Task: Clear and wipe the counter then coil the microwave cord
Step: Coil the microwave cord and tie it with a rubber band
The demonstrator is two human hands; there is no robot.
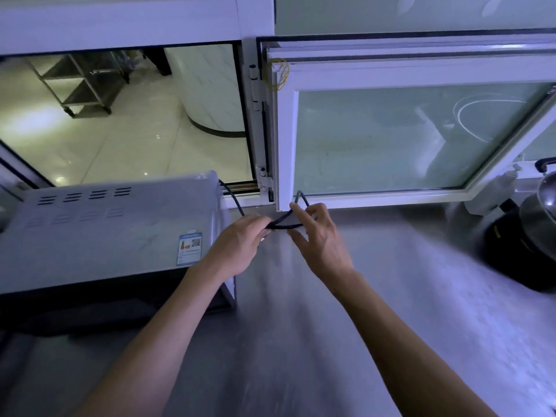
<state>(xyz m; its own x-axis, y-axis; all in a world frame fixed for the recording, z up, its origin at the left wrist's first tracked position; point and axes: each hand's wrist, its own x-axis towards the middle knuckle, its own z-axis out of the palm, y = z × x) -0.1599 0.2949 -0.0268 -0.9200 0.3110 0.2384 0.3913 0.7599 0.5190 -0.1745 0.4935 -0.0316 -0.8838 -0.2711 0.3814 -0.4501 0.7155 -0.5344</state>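
Both of my hands are working the microwave cord (282,219) at the back of the steel counter (376,296), just beside the microwave (114,230) and in front of the open window frame (284,139). I am gripping the black cord in my left hand (237,248), fingers curled round it where it is coming down from behind the microwave's rear corner. I am pinching the far end of a small loop with my right hand (319,236), thumb and forefinger closing on the cord while the other fingers are hanging loose; the loop's tip is peeking up just above them, against the window frame. Coiling appears to be only beginning, with one loop forming and the counter around my arms looking bare. To do this step well, I am judging that each turn should match this loop in size, that the left hand should be collecting the turns while the right is feeding slack, and that the cord should not be dragged taut against the microwave. A dark pot (532,224) is sitting well apart at the right edge.
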